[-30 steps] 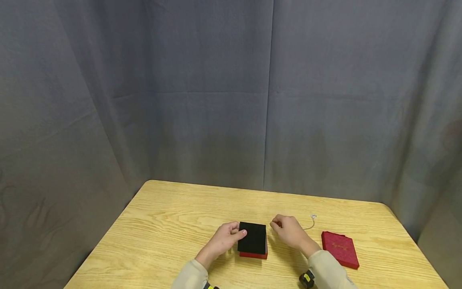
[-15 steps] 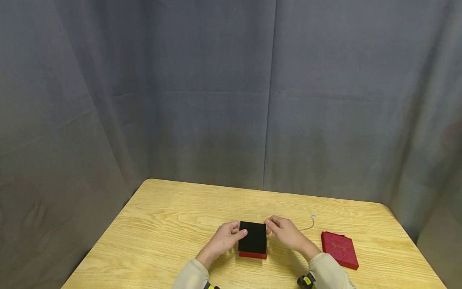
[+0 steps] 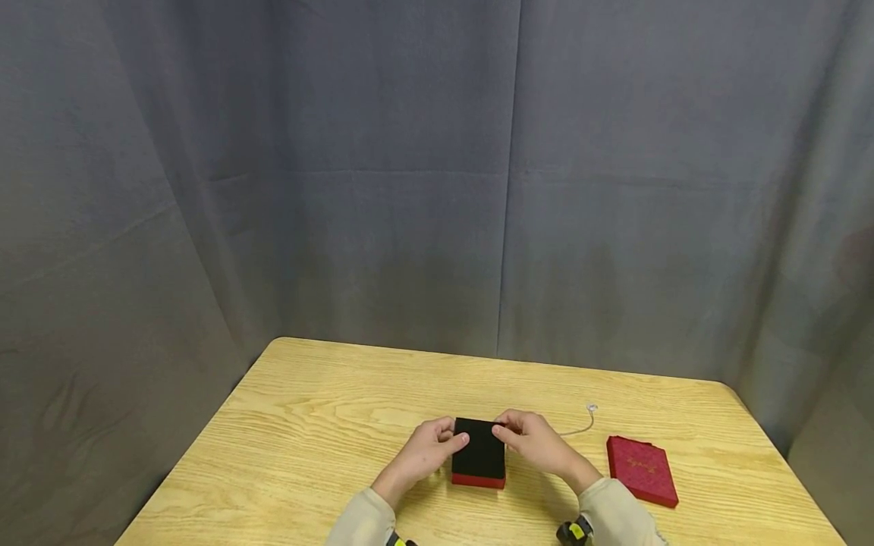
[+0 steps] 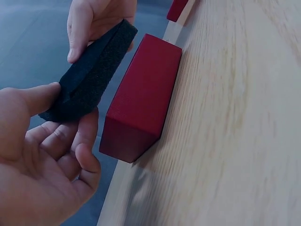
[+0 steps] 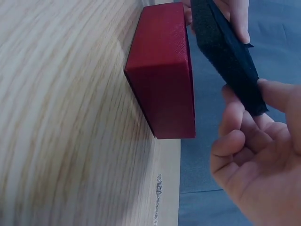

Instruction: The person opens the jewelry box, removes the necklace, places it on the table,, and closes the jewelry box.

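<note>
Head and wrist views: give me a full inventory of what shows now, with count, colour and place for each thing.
Wood-grain table: 1, light yellow-brown, under the objects.
Deep square-cornered box: 1, red, on the table.
Square foam-like pad: 1, black, tilted above the box.
Thin metal chain: 1, silver, on the table, right of the box.
Flat patterned piece with gold lettering: 1, crimson, on the table, farther right.
Fabric curtain: panel count unclear, grey-blue, behind and beside the table.
Left hand: 1, bare, pinching the pad's left side.
Right hand: 1, bare, pinching its right side.
Sleeves: 2, beige, on the forearms.
Wrist devices: 2, black and yellow, partly visible.
</note>
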Demonstrator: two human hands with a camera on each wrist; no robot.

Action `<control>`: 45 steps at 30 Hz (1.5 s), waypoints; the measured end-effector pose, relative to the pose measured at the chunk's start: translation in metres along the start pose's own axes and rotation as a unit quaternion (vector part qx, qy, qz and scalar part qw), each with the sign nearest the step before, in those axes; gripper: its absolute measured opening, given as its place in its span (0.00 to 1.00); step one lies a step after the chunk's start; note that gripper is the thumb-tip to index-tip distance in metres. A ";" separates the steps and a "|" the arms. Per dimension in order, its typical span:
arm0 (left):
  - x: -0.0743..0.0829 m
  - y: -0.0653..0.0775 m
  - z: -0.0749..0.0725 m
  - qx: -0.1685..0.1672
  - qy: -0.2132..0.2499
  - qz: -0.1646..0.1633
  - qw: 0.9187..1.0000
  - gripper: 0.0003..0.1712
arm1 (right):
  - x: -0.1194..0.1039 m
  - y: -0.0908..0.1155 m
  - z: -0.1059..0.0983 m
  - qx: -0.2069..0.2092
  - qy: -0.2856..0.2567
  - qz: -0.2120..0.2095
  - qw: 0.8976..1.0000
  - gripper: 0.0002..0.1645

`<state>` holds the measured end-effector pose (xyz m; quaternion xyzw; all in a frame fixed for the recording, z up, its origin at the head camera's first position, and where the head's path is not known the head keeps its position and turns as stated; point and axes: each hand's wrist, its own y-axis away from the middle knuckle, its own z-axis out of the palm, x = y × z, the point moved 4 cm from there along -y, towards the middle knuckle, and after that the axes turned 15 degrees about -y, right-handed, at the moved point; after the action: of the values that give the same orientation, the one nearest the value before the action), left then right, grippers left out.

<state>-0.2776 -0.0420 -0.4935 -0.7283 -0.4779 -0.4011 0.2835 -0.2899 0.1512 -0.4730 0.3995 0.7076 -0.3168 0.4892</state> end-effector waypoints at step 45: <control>-0.009 -0.001 0.004 -0.068 -0.214 -0.027 0.974 0.53 | 0.008 -0.001 -0.010 0.041 0.027 0.018 0.999 0.11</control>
<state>-0.2792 -0.0426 -0.5036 -0.8016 -0.5183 -0.2755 0.1136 -0.2968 0.1609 -0.4768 0.4398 0.7001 -0.3256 0.4588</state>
